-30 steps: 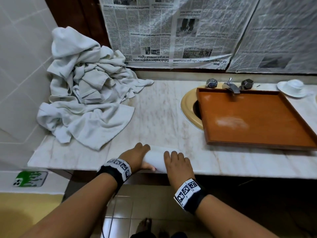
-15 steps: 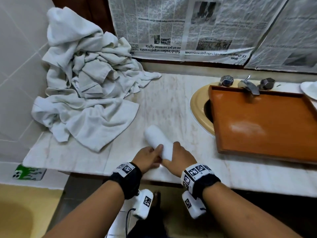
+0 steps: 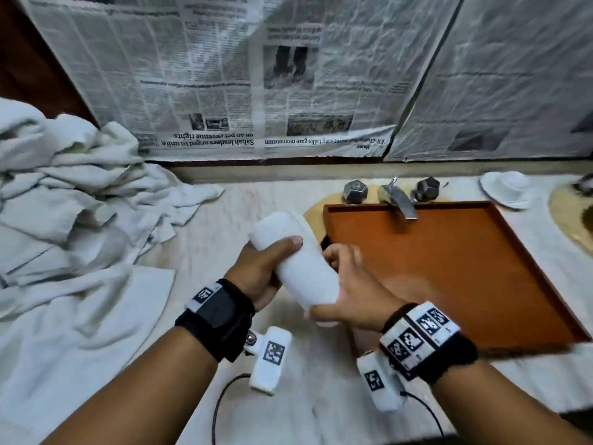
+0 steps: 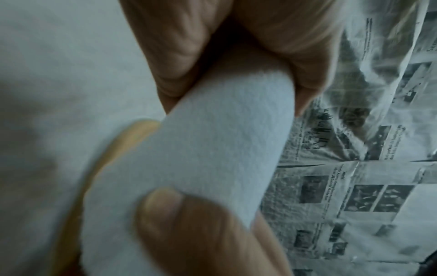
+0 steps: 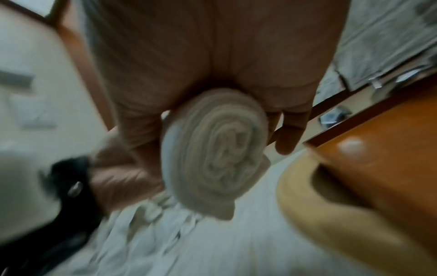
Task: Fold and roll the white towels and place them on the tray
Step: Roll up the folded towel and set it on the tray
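Observation:
A rolled white towel (image 3: 298, 261) is held up above the counter, just left of the brown tray (image 3: 455, 271). My left hand (image 3: 266, 268) grips its left side, thumb across the top. My right hand (image 3: 349, 290) holds the near end, thumb under it and fingers curled round the right side. In the left wrist view the roll (image 4: 201, 168) sits between thumb and fingers. The right wrist view shows the roll's spiral end (image 5: 217, 158) against my palm. The tray lies over the sink and holds nothing.
A heap of loose white towels (image 3: 70, 213) covers the counter's left part. The tap (image 3: 398, 200) and two knobs stand behind the tray. A white upturned cup on a saucer (image 3: 507, 191) sits at the back right. Newspaper (image 3: 256, 72) covers the wall.
The rolled towel has been lifted off the counter's front edge and carried up and right toward the tray, both hands gripping it. The head view has moved closer.

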Available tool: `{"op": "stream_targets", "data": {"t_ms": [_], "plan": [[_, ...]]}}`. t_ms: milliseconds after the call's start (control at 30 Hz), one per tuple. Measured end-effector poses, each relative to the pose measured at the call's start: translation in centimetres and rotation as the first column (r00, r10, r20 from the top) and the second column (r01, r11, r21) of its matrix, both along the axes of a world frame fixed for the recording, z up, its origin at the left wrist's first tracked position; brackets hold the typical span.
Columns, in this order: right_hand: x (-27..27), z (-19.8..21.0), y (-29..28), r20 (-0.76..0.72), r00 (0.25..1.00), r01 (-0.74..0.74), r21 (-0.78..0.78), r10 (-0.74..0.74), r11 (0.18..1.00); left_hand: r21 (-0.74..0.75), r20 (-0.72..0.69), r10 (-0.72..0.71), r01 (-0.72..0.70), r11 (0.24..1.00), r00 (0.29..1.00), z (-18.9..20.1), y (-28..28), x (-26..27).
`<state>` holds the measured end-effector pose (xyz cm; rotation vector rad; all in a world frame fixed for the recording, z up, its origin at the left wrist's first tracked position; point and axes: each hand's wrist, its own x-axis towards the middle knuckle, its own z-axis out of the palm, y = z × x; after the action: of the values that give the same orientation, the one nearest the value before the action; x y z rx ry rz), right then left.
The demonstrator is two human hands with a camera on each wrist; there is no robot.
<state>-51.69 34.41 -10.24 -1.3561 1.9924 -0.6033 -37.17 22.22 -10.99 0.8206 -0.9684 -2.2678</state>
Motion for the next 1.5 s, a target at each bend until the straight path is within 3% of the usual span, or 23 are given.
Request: {"op": "stream_targets", "data": {"t_ms": [133, 233, 333, 433, 467, 500, 567, 600, 633, 733, 933, 1100, 1233, 1367, 1433, 1500], "plan": [[-7.1, 0.1, -0.1, 0.203, 0.966, -0.181, 0.085, 0.161, 0.98, -0.08, -0.083, -0.133, 0.127, 0.989, 0.988, 0.2, 0.6, -4.1], [-11.9, -1.0, -0.8, 0.152, 0.957, -0.26, 0.079, 0.246, 0.962, -0.113, -0.057, -0.119, 0.112, 0.987, 0.991, -0.6, 0.4, -7.8], [-16.5, -0.9, -2.4, -0.157, 0.935, -0.31, 0.072, 0.318, 0.948, -0.253, 0.063, -0.066, 0.08, 0.964, 0.996, -2.4, -0.6, -11.0], [-20.4, -0.3, -4.5, -0.489, 0.802, -0.313, 0.146, 0.343, 0.939, -0.469, 0.335, -0.029, 0.194, 0.861, 0.942, -4.5, -2.1, -13.5], [-21.5, -0.1, -5.2, -0.531, 0.774, -0.297, 0.176, 0.344, 0.939, -0.517, 0.479, 0.015, 0.268, 0.813, 0.877, -5.2, -2.6, -14.1], [-22.3, 0.0, -5.9, -0.555, 0.759, -0.282, 0.192, 0.341, 0.94, -0.536, 0.644, 0.084, 0.37, 0.759, 0.76, -5.8, -2.9, -14.6], [-23.6, -0.3, -7.1, -0.561, 0.754, -0.276, 0.202, 0.342, 0.94, -0.456, 0.866, 0.192, 0.568, 0.685, 0.462, -7.1, -2.8, -15.1], [-23.9, -0.4, -7.6, -0.554, 0.758, -0.279, 0.202, 0.345, 0.939, -0.418, 0.899, 0.207, 0.616, 0.668, 0.387, -7.8, -2.5, -15.3], [-24.1, -0.7, -8.3, -0.548, 0.761, -0.281, 0.202, 0.347, 0.938, -0.411, 0.907, 0.219, 0.642, 0.647, 0.359, -8.1, -2.1, -15.6], [-24.1, -1.5, -9.9, -0.526, 0.756, -0.294, 0.258, 0.389, 0.92, -0.438, 0.898, 0.263, 0.668, 0.602, 0.352, -8.8, -2.1, -15.8], [-22.7, -2.3, -11.2, -0.495, 0.73, -0.306, 0.379, 0.471, 0.873, -0.433, 0.9, 0.278, 0.63, 0.645, 0.335, -8.2, -3.0, -13.5], [-22.0, -2.5, -12.0, -0.583, 0.756, -0.228, 0.192, 0.298, 0.955, -0.421, 0.9, 0.246, 0.57, 0.705, 0.36, -8.6, -4.0, -11.9], [-21.4, -3.0, -12.1, -0.743, 0.637, -0.214, 0.086, 0.205, 0.973, -0.434, 0.89, 0.243, 0.556, 0.709, 0.385, -8.9, -4.0, -11.6], [-20.6, -4.7, -11.3, -0.738, 0.569, -0.296, 0.228, 0.362, 0.928, -0.457, 0.881, 0.279, 0.538, 0.708, 0.381, -9.0, -4.0, -11.7], [-20.6, -5.2, -10.7, -0.71, 0.584, -0.303, 0.259, 0.393, 0.917, -0.491, 0.864, 0.306, 0.535, 0.687, 0.4, -8.7, -3.7, -12.1], [-20.8, -5.1, -10.7, -0.686, 0.603, -0.314, 0.265, 0.407, 0.912, -0.583, 0.812, 0.408, 0.575, 0.573, 0.417, -8.1, -3.2, -12.5]]}}
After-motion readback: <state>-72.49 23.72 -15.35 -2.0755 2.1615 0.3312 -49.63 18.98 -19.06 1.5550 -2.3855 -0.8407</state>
